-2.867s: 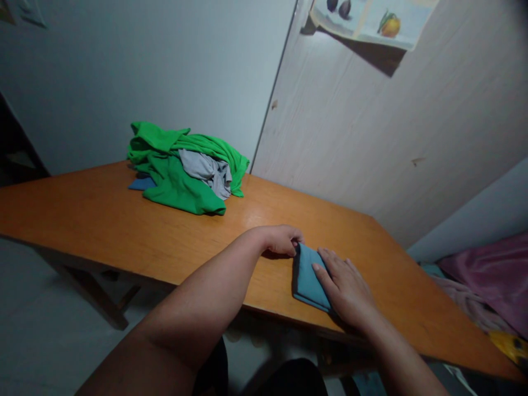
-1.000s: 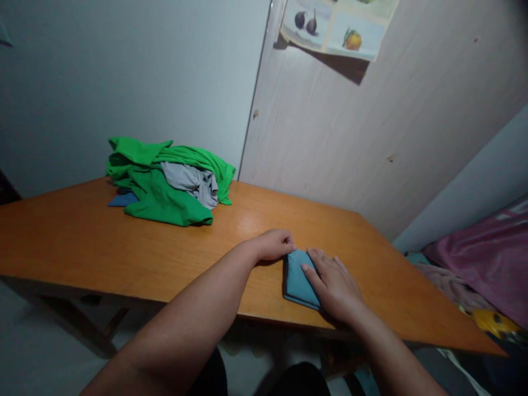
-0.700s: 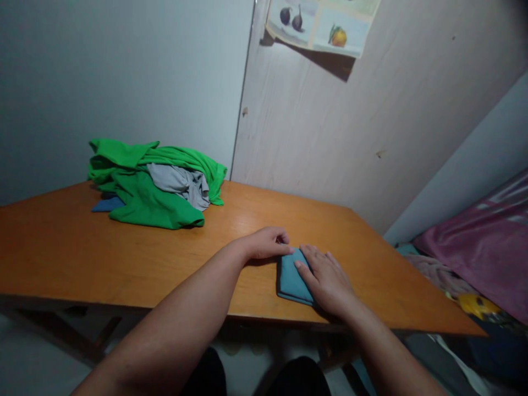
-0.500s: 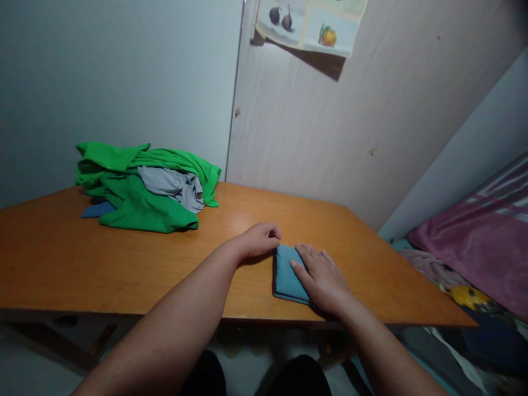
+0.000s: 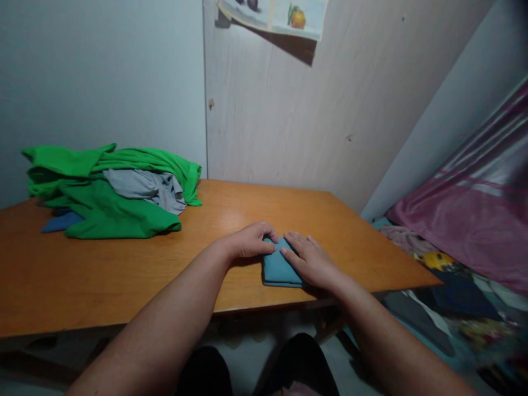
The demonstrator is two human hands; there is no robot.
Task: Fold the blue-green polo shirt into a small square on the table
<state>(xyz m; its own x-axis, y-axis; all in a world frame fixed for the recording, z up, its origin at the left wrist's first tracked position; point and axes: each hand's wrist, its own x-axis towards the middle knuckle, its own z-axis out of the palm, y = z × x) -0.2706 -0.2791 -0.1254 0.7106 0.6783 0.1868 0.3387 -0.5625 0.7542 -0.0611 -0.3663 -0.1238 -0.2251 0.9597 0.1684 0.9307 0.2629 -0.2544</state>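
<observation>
A small folded teal cloth [image 5: 277, 270] lies near the front edge of the orange wooden table [image 5: 103, 264]. My right hand [image 5: 310, 260] rests flat on its right half, fingers stretched out. My left hand [image 5: 249, 242] is curled at the cloth's far left corner, fingertips pinching or pressing the edge.
A heap of green and grey clothes [image 5: 119, 190] with a blue piece [image 5: 61, 221] under it sits at the table's far left. A wooden door [image 5: 289, 110] with a fruit poster [image 5: 276, 14] stands behind. A bed with a purple blanket [image 5: 466, 214] and scattered items lies to the right.
My view has swung to the right, so the table and clothes pile shifted left. My left hand's fingers have closed in on the cloth's corner beside my right hand.
</observation>
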